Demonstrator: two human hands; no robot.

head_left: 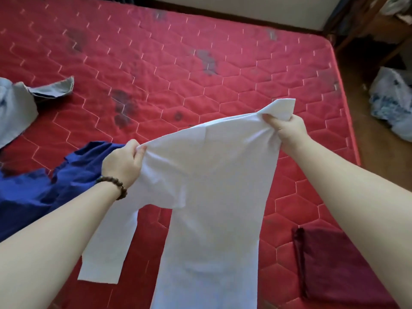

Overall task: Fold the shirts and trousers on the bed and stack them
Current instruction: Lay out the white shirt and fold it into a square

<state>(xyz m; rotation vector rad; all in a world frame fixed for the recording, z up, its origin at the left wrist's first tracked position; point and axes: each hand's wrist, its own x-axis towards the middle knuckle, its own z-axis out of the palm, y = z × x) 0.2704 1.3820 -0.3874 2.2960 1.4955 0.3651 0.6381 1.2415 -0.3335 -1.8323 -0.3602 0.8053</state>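
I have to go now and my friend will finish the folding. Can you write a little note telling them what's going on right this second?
Left hand: grips one top corner of the white shirt.
Right hand: grips the other top corner, by the collar. The shirt hangs spread between them over the red bed.
Done: one dark red garment lies folded at the near right.
Left: fold the white shirt, then the blue garment lying loose at the near left and the pale grey garment at the far left, and stack them all.
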